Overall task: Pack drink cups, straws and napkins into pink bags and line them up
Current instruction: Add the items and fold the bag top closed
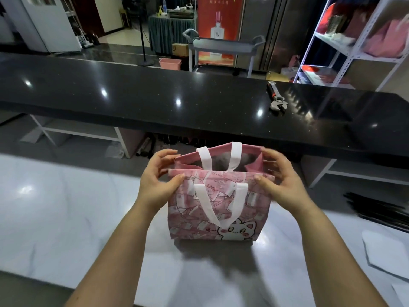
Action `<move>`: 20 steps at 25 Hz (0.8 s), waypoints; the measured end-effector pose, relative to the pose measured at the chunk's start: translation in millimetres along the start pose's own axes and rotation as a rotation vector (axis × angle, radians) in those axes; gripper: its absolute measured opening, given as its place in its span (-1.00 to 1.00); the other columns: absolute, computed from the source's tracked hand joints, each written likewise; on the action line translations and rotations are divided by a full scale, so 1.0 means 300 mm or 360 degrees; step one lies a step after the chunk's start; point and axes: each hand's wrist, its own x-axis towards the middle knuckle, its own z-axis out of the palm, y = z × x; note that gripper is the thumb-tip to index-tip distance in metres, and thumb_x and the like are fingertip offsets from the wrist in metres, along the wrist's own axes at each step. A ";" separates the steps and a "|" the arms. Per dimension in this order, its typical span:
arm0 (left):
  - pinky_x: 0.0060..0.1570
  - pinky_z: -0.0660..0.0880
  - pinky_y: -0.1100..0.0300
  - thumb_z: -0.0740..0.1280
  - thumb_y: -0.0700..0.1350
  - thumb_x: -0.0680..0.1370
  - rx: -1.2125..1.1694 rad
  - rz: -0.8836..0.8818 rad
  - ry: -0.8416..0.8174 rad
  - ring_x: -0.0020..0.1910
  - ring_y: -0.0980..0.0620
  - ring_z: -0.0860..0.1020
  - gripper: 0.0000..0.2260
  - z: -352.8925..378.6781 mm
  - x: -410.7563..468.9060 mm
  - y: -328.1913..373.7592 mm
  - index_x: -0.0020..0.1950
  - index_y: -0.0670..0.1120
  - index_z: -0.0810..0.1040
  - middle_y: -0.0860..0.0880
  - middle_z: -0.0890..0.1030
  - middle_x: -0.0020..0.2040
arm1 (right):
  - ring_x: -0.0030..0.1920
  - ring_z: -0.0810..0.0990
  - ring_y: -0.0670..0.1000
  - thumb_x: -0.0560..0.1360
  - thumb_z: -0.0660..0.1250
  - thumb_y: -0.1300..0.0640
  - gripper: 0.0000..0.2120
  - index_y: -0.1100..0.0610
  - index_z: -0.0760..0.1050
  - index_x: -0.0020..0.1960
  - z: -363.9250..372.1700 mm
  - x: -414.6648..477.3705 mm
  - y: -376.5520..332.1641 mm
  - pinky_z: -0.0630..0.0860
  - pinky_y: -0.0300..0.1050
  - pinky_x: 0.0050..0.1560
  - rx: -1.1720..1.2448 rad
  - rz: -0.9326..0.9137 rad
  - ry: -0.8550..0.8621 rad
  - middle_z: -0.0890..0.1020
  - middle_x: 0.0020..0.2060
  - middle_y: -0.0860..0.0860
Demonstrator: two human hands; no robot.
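- pink bag stands upright on the white bench, mouth open, a white handle hanging down its front.
- left hand pinches its left top edge; right hand pinches the right top edge.
- black straws lie blurred, well off to the right.
- beyond, a wrench rests on the black bench.

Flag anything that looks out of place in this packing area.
An adjustable wrench lies at the right of the black counter, a tool unrelated to packing drinks. The pink bag stands upright and looks undamaged.
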 end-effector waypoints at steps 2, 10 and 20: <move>0.02 0.50 0.41 0.49 -0.13 0.44 0.0158 0.0080 -0.0033 0.11 0.25 0.53 -0.64 -0.002 0.003 0.040 0.16 0.19 0.53 0.23 0.59 0.10 | 0.26 0.38 -0.30 0.48 0.40 -0.02 -0.55 -0.28 0.37 0.31 -0.001 0.019 -0.036 0.40 -0.18 0.25 -0.0154 -0.0071 -0.0023 0.37 0.28 -0.34; 0.08 0.52 0.14 0.49 -0.09 0.38 0.0946 0.0264 -0.0250 0.02 0.21 0.53 -0.65 0.018 0.082 0.209 0.12 0.16 0.55 0.22 0.58 0.01 | 0.28 0.37 -0.11 0.43 0.46 0.12 -0.56 -0.18 0.46 0.24 -0.054 0.140 -0.165 0.31 -0.20 0.24 -0.0780 -0.0172 -0.0126 0.50 0.15 -0.27; -0.02 0.30 0.09 0.32 -0.23 0.43 0.1947 0.0468 -0.0298 0.07 -0.06 0.45 -0.56 0.145 0.183 0.240 0.27 0.05 0.36 0.03 0.49 0.07 | 0.03 0.40 0.12 0.39 0.32 0.24 -0.58 0.11 0.26 0.19 0.099 0.237 -0.177 0.26 -0.07 -0.11 -0.2047 -0.0415 -0.0150 0.43 0.03 0.04</move>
